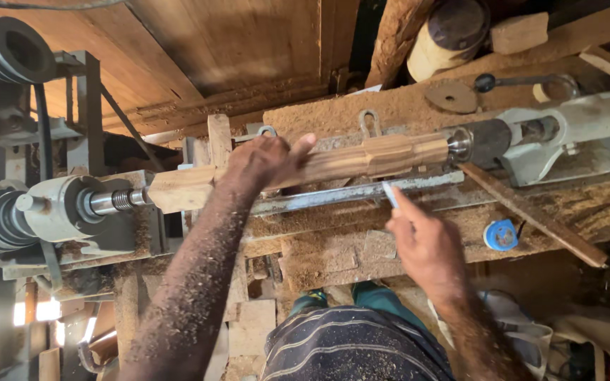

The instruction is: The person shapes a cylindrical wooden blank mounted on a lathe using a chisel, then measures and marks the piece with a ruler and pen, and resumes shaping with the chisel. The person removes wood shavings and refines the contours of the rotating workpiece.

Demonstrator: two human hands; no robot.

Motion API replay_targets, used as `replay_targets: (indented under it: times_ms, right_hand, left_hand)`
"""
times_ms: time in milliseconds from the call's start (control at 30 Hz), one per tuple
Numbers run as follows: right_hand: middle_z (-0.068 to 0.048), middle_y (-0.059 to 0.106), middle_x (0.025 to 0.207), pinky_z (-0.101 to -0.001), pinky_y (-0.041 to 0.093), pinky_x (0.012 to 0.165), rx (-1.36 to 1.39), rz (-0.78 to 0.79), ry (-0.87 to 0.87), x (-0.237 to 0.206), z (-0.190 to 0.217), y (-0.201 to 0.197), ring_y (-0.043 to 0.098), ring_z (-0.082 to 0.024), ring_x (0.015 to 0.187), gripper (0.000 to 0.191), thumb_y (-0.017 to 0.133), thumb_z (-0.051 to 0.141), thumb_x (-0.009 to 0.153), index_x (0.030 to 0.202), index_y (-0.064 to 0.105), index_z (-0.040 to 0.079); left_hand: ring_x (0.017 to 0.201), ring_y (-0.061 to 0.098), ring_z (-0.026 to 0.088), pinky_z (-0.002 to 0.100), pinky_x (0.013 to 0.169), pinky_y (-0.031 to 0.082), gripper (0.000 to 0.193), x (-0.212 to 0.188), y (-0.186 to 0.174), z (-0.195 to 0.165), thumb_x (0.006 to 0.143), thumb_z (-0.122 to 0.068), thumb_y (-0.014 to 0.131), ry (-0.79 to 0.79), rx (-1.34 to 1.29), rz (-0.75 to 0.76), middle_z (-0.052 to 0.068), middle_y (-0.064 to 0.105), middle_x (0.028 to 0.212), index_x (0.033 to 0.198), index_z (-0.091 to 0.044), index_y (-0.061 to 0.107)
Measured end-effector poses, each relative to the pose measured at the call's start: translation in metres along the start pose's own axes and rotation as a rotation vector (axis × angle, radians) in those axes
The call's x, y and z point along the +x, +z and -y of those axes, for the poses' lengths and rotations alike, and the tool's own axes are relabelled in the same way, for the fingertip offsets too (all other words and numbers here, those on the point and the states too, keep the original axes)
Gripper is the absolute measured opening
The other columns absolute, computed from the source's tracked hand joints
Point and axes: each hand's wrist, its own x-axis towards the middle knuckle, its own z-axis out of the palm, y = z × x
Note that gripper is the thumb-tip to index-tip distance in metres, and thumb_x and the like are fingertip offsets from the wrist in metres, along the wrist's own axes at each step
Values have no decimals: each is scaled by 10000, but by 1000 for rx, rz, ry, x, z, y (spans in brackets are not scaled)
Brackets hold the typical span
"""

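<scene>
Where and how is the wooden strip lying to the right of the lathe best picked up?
Probably at the lower right end of the wooden strip, coming from the bench's front edge. It lies flat and slanted, its upper end tucked near the metal rail and the turned piece, while the lower end reaches the bench edge with free room around it.
</scene>
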Motion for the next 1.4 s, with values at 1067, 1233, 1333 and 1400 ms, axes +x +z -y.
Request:
replay_targets:
  times_ms: [1067,1233,1333,1400]
  right_hand:
    - [-152,676,571,-399,528,491,-73,-108,-21,15,54,43,630,-207,461,367,625,177,979,1330,697,96]
    - [-248,676,705,-477,531,572,-69,-125,0,13,59,44,671,-365,583,340,626,215,976,1290,726,132]
    - [-289,656,796,-518,525,637,-58,-178,-94,13,58,46,671,-447,711,326,631,205,962,1260,736,123]
    - [-297,647,807,-532,520,654,-59,-171,-88,15,58,46,663,-469,739,333,631,201,951,1259,733,127]
  left_hand:
    - [479,305,130,369,419,313,715,0,37,23,1049,-673,202,-110,35,-284,-29,447,608,732,-165,593]
    - [447,327,108,330,396,311,701,7,15,16,1027,-682,234,-157,21,-244,-45,463,577,665,-194,582]
    - [414,343,86,333,405,307,715,-9,38,16,1018,-719,220,47,184,-769,-57,460,514,658,-214,576]
    - [428,369,95,343,421,326,735,-13,44,16,1019,-723,202,75,191,-744,-44,481,519,656,-204,576]
